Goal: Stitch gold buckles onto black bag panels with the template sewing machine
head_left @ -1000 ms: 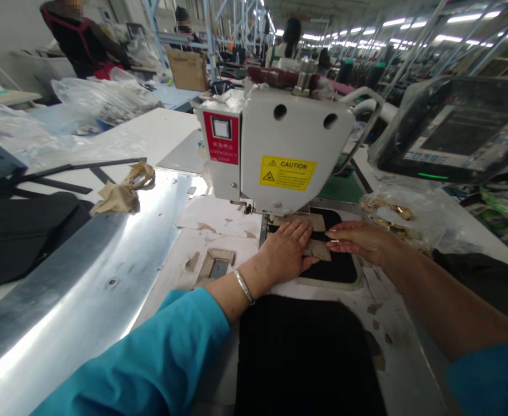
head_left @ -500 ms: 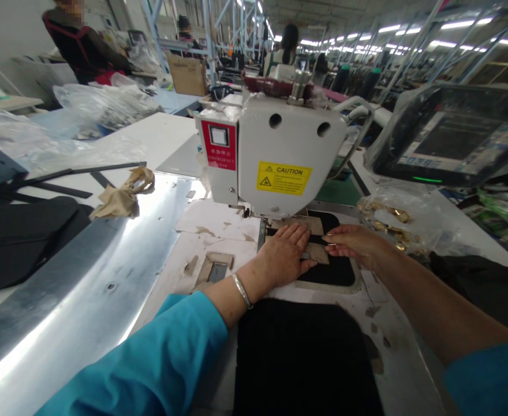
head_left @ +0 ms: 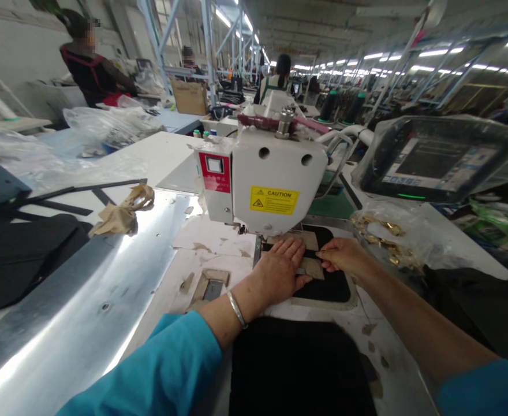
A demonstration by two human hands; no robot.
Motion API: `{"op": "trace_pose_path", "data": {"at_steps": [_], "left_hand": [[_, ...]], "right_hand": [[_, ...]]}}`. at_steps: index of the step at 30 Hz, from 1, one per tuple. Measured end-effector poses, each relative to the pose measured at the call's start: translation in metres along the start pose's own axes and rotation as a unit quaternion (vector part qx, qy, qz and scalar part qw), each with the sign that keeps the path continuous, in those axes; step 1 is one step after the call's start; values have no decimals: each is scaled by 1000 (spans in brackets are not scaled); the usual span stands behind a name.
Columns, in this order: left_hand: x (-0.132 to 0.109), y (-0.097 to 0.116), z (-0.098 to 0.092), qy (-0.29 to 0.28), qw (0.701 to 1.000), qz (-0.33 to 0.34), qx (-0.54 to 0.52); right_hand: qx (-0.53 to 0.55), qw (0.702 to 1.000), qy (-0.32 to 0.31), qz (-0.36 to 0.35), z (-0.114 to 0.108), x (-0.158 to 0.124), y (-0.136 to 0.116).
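Observation:
My left hand (head_left: 280, 268) lies flat, fingers stretched forward, on a black fabric piece (head_left: 327, 284) under the head of a white sewing machine (head_left: 275, 179). My right hand (head_left: 343, 254) rests beside it with fingers curled at the edge of a small tan patch (head_left: 313, 268) that lies on the black fabric. Both hands touch the patch just below the needle area. The fabric sits inside a pale template frame (head_left: 323, 303). A larger black piece (head_left: 299, 370) lies in front of me, between my blue sleeves.
A shiny metal plate (head_left: 85, 300) covers the table's left. Crumpled tan paper (head_left: 122, 211) and black fabric (head_left: 15, 254) lie farther left. A plastic-wrapped control screen (head_left: 436, 159) stands at right, above a bag of gold hardware (head_left: 386, 234). Other people work at benches behind.
The view has tilted up and pulled back slightly, so hands and machine sit lower and smaller. My right hand's fingers have curled in more at the tan patch. My left hand stays flat.

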State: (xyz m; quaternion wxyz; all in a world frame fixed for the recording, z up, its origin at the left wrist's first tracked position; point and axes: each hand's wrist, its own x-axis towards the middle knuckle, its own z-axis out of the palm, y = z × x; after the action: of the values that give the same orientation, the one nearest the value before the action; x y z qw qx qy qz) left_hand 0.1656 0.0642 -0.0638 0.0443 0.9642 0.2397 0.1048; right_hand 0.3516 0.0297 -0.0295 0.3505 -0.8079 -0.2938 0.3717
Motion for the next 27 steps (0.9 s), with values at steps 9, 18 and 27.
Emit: {"op": "trace_pose_path", "data": {"at_steps": [9, 18, 27], "left_hand": [[0, 14, 5, 25, 998, 47, 36], [14, 50, 4, 8, 998, -20, 61], [-25, 19, -5, 17, 992, -104, 68]], "right_hand": [[-2, 1000, -29, 8, -1, 3, 0], [-6, 999, -31, -13, -1, 4, 6], [-14, 999, -40, -18, -3, 6, 9]]}}
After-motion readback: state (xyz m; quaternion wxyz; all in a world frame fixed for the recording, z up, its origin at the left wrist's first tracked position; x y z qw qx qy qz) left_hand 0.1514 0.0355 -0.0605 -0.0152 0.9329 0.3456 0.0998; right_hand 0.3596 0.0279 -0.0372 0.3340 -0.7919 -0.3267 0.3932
